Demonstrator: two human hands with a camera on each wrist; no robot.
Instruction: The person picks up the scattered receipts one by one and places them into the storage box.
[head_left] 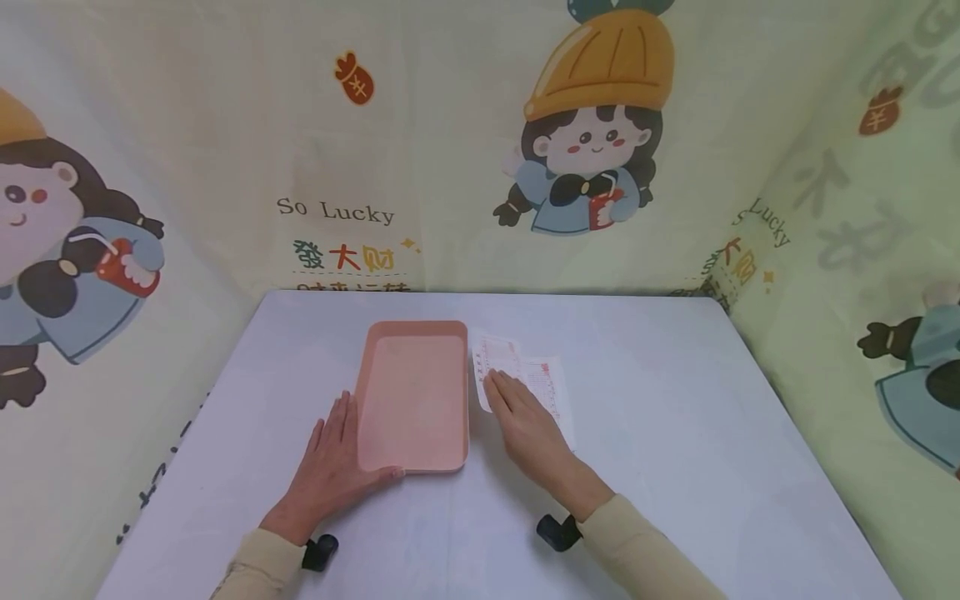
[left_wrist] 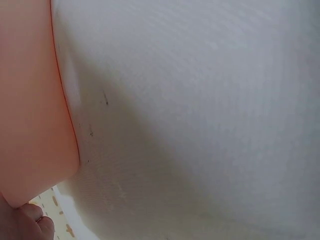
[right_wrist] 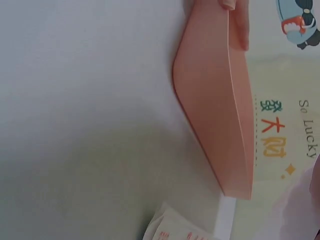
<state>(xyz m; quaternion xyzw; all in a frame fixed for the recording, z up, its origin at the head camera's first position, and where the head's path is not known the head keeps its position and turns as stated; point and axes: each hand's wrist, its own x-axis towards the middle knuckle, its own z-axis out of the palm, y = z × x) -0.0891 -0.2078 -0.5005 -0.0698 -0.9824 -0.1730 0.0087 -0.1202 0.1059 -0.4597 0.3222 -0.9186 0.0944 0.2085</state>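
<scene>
A shallow pink rectangular tray [head_left: 412, 400] lies on the table, its long side pointing away from me. My left hand [head_left: 333, 462] rests against the tray's left side with fingers straight, its thumb stretched along the near edge. Just right of the tray, my right hand [head_left: 528, 429] lies over two overlapping white printed papers [head_left: 553, 379], its fingers extended and together. The hand covers part of them. In the right wrist view, the tray's side wall [right_wrist: 210, 95] shows, and a corner of white paper with red print [right_wrist: 175, 230] appears at the bottom.
The white table [head_left: 675, 417] ends at a back edge against a cartoon-printed cloth [head_left: 465, 167], which also rises at both sides. Black wrist cameras [head_left: 558, 533] sit beneath both wrists, close over the tabletop.
</scene>
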